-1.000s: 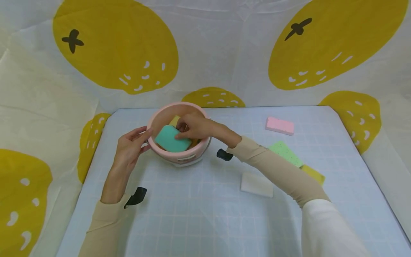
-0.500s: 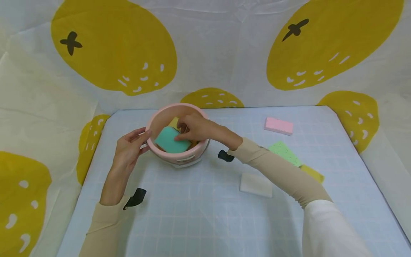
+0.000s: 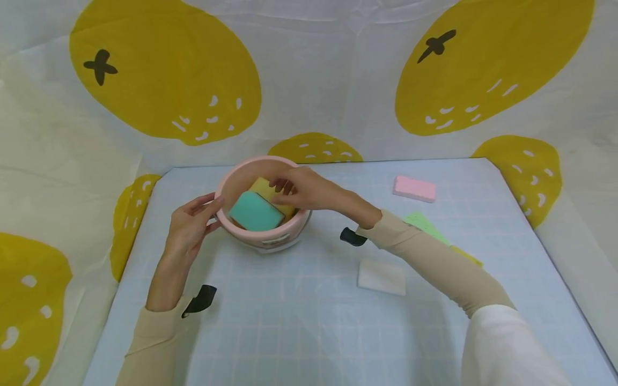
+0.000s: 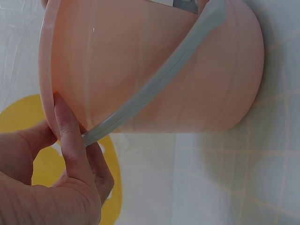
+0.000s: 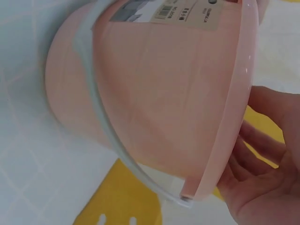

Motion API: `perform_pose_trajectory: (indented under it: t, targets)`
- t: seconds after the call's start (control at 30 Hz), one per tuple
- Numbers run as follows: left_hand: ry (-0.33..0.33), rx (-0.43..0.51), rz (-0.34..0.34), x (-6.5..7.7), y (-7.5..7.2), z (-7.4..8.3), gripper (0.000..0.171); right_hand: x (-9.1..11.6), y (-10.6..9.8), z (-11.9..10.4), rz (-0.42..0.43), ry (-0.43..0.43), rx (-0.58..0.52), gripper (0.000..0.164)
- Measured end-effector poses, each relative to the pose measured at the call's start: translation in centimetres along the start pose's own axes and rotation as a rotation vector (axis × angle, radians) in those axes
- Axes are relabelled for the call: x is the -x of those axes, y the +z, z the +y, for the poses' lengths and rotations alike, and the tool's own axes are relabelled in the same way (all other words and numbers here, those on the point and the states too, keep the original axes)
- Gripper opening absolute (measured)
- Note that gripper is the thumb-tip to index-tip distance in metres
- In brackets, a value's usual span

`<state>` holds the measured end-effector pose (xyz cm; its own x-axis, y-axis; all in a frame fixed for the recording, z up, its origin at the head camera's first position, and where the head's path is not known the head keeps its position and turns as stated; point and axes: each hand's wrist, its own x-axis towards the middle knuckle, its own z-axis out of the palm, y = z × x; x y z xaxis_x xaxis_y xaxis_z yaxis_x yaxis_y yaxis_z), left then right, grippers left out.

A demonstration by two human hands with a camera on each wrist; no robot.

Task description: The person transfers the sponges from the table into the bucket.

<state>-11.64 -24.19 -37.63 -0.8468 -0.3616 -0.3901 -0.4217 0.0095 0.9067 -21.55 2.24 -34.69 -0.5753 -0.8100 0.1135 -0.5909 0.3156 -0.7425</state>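
The left arm (image 3: 149,338) slants up from the person's near side, bare at the wrist (image 3: 166,284); at its end I can see the left grip (image 3: 190,225) pinching, fingers bent across toward the thumb; over on the other side the right arm (image 3: 429,265) stretches further, forward and well across to the left; the right grip (image 3: 306,187) is relaxed, back upward, fingers loosely curled, thumb standing apart from them.

One pink bucket (image 3: 260,235), one teal sponge (image 3: 257,211) and one yellow sponge (image 3: 263,187) visible inside, four more at right on one bench (image 3: 289,316), pink sponge (image 3: 414,188), green sponge (image 3: 425,223), second yellow sponge (image 3: 467,255), white sponge (image 3: 382,276), one left hand (image 3: 190,222), one right hand (image 3: 304,187)
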Motion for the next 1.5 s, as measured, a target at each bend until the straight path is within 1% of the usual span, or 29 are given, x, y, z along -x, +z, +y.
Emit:
perform_pose_trajectory:
  t: [0.13, 0.23, 0.37, 0.47, 0.57, 0.7, 0.93, 1.0, 1.3, 1.5]
  targets:
    - [0.000, 0.003, 0.000, 0.0, 0.0, 0.0, 0.071, 0.9, -0.4, -0.1, 0.046, -0.003, -0.016, 0.028]
    - [0.000, 0.008, 0.000, 0.0, 0.0, 0.0, 0.071, 1.6, -0.8, -0.1, 0.082, -0.010, -0.005, 0.029]
    - [0.002, 0.015, -0.004, 0.0, 0.0, 0.0, 0.073, 2.5, -1.3, 0.1, 0.125, -0.029, -0.024, 0.030]
    - [-0.001, 0.004, -0.001, 0.1, 0.0, 0.0, 0.074, 3.2, -1.6, 0.4, 0.157, -0.047, -0.045, 0.028]
    - [-0.013, -0.001, 0.007, 0.0, 0.1, 0.0, 0.075, 3.9, -1.9, 0.7, 0.185, -0.056, -0.042, 0.027]
    - [-0.028, 0.003, 0.013, -0.1, 0.2, 0.1, 0.076, 4.9, -2.3, 1.0, 0.206, -0.032, -0.047, 0.028]
    - [-0.033, -0.006, 0.022, 0.0, 0.2, 0.1, 0.076, 7.1, -3.0, 1.4, 0.217, 0.066, -0.037, 0.030]
    - [-0.029, -0.010, 0.025, 0.0, 0.2, 0.1, 0.075, 7.7, -3.1, 1.6, 0.222, 0.081, -0.040, 0.031]
    - [-0.033, 0.004, 0.028, 0.0, 0.2, 0.1, 0.074, 10.3, -3.4, 2.5, 0.230, 0.121, -0.059, 0.030]
    - [-0.021, 0.020, 0.014, 0.0, 0.0, 0.1, 0.075, 11.9, -3.3, 3.4, 0.239, 0.157, -0.069, 0.029]
